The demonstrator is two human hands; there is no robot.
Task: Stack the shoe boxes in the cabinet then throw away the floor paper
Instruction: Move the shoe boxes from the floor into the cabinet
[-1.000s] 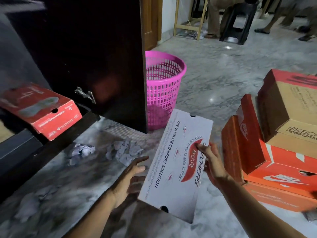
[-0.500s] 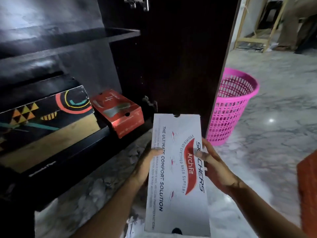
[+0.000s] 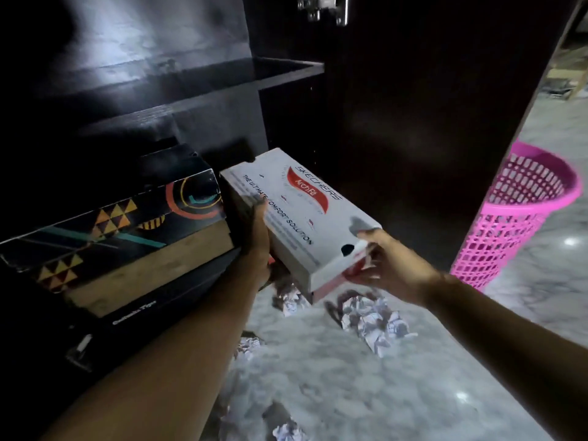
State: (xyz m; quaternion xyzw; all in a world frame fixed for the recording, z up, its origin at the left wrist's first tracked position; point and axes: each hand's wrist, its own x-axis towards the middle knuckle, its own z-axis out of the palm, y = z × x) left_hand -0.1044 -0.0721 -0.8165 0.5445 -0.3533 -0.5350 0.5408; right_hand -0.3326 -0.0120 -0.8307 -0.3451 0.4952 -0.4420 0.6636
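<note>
The left hand (image 3: 259, 237) is curled round the long left side of the white Skechers box (image 3: 299, 218) at frame centre; its near end is gripped by the right hand (image 3: 386, 265). The box is held tilted at the cabinet (image 3: 191, 90) opening, beside a patterned black box (image 3: 111, 224). Crumpled paper (image 3: 372, 319) lies below on the floor; a pink basket (image 3: 521, 218) stands at right.

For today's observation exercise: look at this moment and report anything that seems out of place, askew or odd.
Crumpled paper lies scattered on the marble floor in front of the cabinet, not in the pink basket. The white shoe box, held by the left hand and right hand, sits tilted, its near end sticking out of the cabinet.
</note>
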